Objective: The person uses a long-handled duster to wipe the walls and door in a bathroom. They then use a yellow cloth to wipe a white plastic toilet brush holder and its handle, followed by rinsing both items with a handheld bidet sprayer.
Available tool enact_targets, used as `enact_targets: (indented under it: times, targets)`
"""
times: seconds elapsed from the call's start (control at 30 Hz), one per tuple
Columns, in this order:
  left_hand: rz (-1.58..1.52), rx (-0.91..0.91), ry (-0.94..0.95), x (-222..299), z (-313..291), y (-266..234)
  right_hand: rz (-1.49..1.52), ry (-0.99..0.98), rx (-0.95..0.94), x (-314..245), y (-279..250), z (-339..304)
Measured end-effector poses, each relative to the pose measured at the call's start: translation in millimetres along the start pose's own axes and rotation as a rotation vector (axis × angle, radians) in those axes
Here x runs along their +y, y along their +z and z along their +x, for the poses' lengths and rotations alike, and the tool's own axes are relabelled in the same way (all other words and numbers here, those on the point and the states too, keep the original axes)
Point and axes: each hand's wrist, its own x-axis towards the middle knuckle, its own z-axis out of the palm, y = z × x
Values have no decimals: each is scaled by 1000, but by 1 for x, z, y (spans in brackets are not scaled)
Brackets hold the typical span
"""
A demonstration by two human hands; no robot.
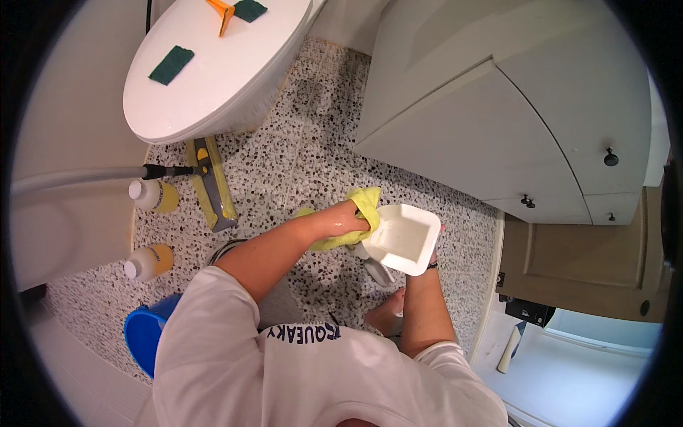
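Note:
My left hand (340,219) is closed on a yellow-green cloth (366,206), bunched round the fingers and hanging below the wrist. The cloth meets the left side of a white, squarish plastic container (404,240) with a flared rim, its hollow inside facing up toward me. From the right my right hand (440,231) grips this container; its walls hide most of the fingers, and only a bit of the hand shows past the rim. A dark band circles that wrist. Both hands are above the speckled floor (299,156).
Ahead left stands a white toilet (213,78), green scouring pads (171,65) and an orange tool (223,14) on its lid. A flat mop (211,181), two bottles (160,196) and a blue bucket (142,334) stand left. Grey cabinets (491,128) line the right.

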Motion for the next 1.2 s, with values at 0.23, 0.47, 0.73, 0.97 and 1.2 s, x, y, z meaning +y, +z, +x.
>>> enact_targets:
  times: [0.23,0.47,0.73,0.97,1.2]
  targets:
    - [297,156,31,-9,-3,17,-455,164,627,3,10,4]
    - [422,214,350,40,-24,18,-270,179,585,18,-23,5]
    - [1004,112,331,84,-12,25,-522,45,752,17,17,1]
    - [1007,38,137,81,3,25,-610,-120,804,15,20,-2]
    - [85,21,237,49,0,8,-406,-43,714,7,10,-1]
